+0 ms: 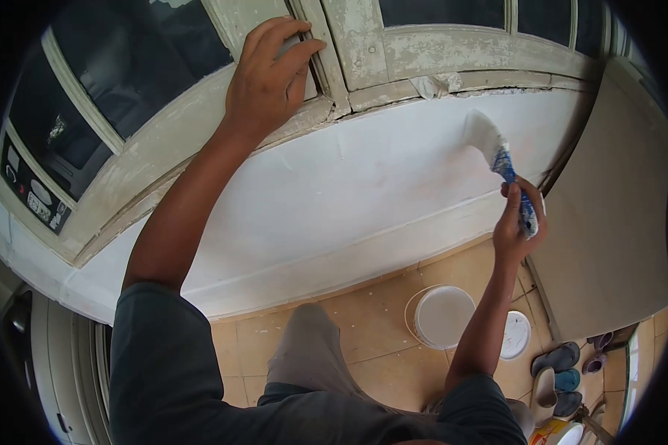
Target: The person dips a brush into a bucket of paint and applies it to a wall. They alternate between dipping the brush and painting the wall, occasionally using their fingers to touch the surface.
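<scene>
Sleeve (156,371); L hand (267,81) grips frame (332,70) edge, R hand's (516,230) brush (490,144) on wall (364,178)

Even, soft daylight, moderately bright; no hard shadows. White wall (364,185) brightest, mild washout near brush (490,144). Window panes (126,67) dark with faint reflections. Strong fisheye: straight lines bowed, black vignette at corners. Centre sharp, edges slightly soft.
</scene>
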`<state>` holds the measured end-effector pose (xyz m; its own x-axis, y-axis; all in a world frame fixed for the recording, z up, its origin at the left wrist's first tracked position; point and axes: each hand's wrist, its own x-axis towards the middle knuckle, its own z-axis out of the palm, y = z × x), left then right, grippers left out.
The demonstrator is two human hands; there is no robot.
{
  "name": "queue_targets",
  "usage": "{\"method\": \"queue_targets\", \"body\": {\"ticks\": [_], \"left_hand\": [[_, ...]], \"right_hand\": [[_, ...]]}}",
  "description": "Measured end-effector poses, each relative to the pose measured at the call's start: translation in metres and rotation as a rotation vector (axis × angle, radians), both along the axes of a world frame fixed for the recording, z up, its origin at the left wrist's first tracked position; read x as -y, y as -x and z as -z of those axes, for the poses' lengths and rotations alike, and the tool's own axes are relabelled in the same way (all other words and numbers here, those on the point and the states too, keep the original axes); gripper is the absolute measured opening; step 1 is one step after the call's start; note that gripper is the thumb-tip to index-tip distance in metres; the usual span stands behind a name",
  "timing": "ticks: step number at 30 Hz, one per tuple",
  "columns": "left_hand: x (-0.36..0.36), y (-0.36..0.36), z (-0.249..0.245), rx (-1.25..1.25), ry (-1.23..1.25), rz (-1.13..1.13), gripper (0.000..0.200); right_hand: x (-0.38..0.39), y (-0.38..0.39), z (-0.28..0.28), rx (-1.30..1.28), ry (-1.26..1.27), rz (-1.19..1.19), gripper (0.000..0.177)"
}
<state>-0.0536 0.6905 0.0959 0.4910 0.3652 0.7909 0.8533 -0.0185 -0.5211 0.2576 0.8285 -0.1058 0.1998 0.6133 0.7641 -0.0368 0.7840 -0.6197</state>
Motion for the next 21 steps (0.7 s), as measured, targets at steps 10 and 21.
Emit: {"method": "queue_targets", "body": {"ticks": [10,21], "left_hand": [[-0.002,0.0,0.002,-0.015,-0.012,-0.019,0.021],[0.001,-0.004,0.002,-0.046,-0.024,-0.077,0.021]], "right_hand": [[0.041,0.04,0.006,0.046,-0.227,0.08,0.016],[0.042,0.058,-0.006,0.064,-0.156,-0.503,0.013]]}}
